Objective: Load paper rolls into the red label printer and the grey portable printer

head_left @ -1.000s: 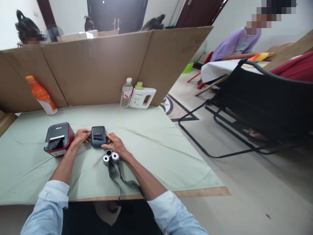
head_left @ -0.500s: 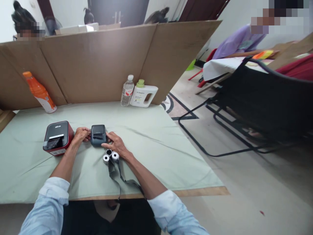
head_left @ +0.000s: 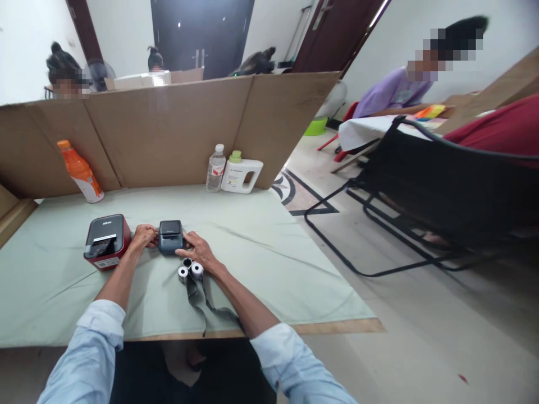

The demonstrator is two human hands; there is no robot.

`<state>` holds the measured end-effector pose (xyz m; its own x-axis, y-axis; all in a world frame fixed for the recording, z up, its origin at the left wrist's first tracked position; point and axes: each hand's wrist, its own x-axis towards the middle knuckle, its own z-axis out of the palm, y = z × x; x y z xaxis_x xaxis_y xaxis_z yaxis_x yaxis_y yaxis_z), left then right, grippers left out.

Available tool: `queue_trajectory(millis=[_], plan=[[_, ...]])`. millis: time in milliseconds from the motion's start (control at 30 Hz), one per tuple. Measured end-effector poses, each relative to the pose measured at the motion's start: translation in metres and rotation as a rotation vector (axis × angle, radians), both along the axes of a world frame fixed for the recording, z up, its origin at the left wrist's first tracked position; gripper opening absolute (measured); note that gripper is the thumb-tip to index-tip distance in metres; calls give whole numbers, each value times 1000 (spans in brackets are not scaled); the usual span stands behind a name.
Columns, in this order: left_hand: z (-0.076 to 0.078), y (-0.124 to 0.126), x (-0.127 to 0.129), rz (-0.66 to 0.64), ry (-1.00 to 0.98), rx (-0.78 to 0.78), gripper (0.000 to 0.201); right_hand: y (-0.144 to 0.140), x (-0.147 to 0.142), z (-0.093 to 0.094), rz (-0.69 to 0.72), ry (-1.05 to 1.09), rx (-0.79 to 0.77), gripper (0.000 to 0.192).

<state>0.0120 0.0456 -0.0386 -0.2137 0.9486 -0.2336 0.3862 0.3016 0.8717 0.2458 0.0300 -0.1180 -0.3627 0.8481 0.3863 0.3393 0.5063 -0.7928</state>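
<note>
Now both hands, left (head_left: pixel 144 237) and right (head_left: pixel 197 249), clasp the small printer (head_left: pixel 170 236) between them on the tabletop (head_left: pixel 261 252); the right wrist could knock the rolls (head_left: pixel 189 270) just beneath it.

Bystanders on a green-clothed table

Red label printer (head_left: pixel 105 241) at nine o'clock; orange drink bottle (head_left: pixel 81 171) at eleven; water bottle (head_left: pixel 215 168) and white detergent jug (head_left: pixel 241 174) at twelve against cardboard partition (head_left: pixel 168 134); black folding chair (head_left: pixel 429 191) at three.

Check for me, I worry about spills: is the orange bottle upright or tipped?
Tipped: the orange bottle leans against the cardboard wall, cap on.
</note>
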Motion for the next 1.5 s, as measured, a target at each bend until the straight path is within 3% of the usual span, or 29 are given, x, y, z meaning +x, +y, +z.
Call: queue_trajectory(millis=[133, 267, 400, 733, 933, 1300, 1500], plan=[[1, -6, 0, 7, -69, 40, 19, -1, 1, 4, -6, -19, 2, 50], [-1, -14, -1, -12, -133, 156, 37, -2, 2, 8, 8, -20, 5, 51], [0, -16, -6, -132, -220, 269, 52, -2, 3, 10, 5, -31, 11, 53], [3, -1, -5, -270, -47, 363, 47, -2, 3, 12, 8, 0, -11, 58], [9, 1, -14, -456, -15, 320, 72, -4, 5, 13, 18, -2, -11, 57], [7, 5, -8, -391, 101, 369, 59, -4, 4, 13, 7, -8, 12, 56], [15, 14, 6, -230, 123, 337, 49, -5, 5, 15, 5, -7, 9, 53]])
